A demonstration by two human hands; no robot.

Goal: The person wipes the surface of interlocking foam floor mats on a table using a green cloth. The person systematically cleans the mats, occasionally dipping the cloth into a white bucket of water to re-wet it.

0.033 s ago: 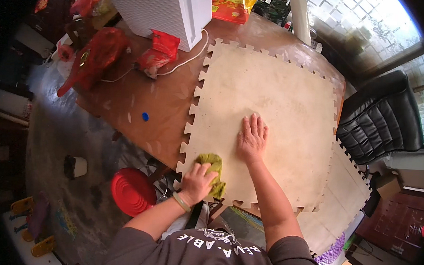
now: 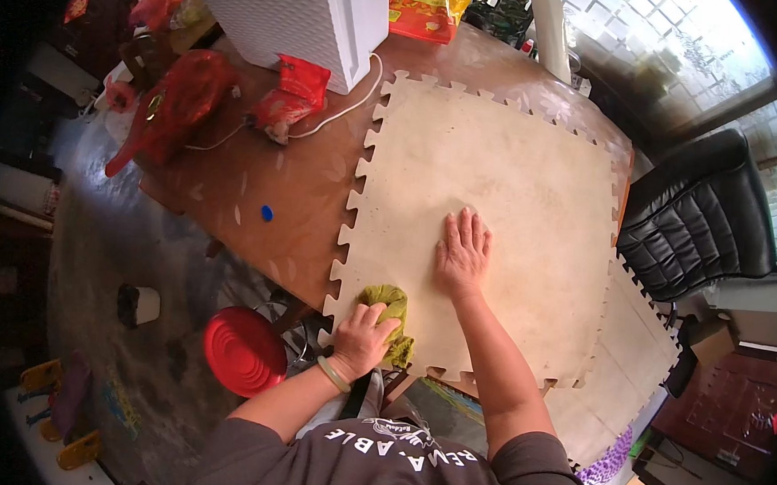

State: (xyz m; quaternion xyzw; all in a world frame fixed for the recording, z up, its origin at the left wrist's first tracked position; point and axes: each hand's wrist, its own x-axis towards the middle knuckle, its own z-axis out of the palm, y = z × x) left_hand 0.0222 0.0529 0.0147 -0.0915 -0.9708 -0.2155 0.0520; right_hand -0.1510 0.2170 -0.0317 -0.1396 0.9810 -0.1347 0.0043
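A large cream foam mat tile [image 2: 527,153] with jigsaw-toothed edges lies flat on a brown table. My left hand [image 2: 362,337], with a pale bangle at its wrist, is closed on a crumpled yellow-green cloth [image 2: 386,306]. It presses the cloth against the tile near its lower left corner. My right hand [image 2: 464,254] rests flat near the tile's middle, fingers stretched out and nothing in them. The left palm and part of the cloth are hidden under the fingers.
On the brown table [image 2: 298,188] are a blue cap [image 2: 267,213], red plastic bags [image 2: 295,90], a white cord and a tall white foam box [image 2: 287,14]. A red round stool [image 2: 244,351] stands at lower left, a black chair [image 2: 701,217] at right. More mat tiles [image 2: 626,355] lie lower right.
My left hand and the top of the cloth have shifted very slightly toward me. My right hand and the tile stay where they were.
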